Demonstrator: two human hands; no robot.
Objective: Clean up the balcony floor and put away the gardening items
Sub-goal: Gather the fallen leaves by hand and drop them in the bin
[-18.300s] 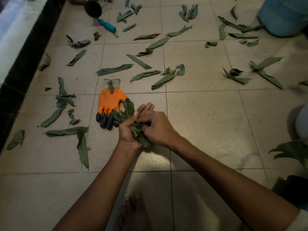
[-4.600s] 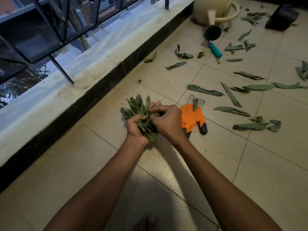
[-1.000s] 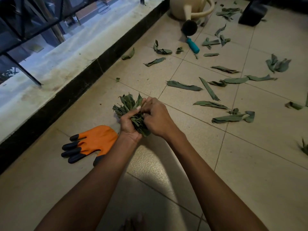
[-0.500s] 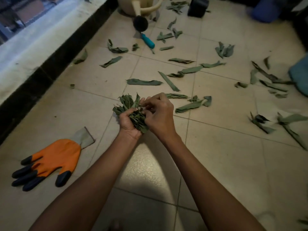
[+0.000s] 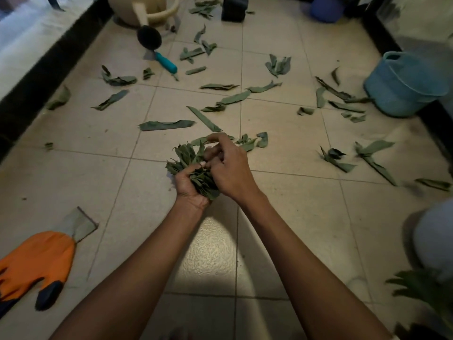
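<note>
leaves [image 5: 193,168]: light, limp, springy | left hand [image 5: 190,185] clenches stems low | right hand [image 5: 229,168] seemingly pinching bunch top

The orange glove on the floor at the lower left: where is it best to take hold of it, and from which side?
Probably by the grey cuff of the orange glove. The glove lies flat on the floor, and the cuff points up and right, toward the hands, with bare tile round it. Its dark fingertips point toward the frame's lower left edge. A pinch from above at the cuff, coming from the right, looks simplest.
</note>
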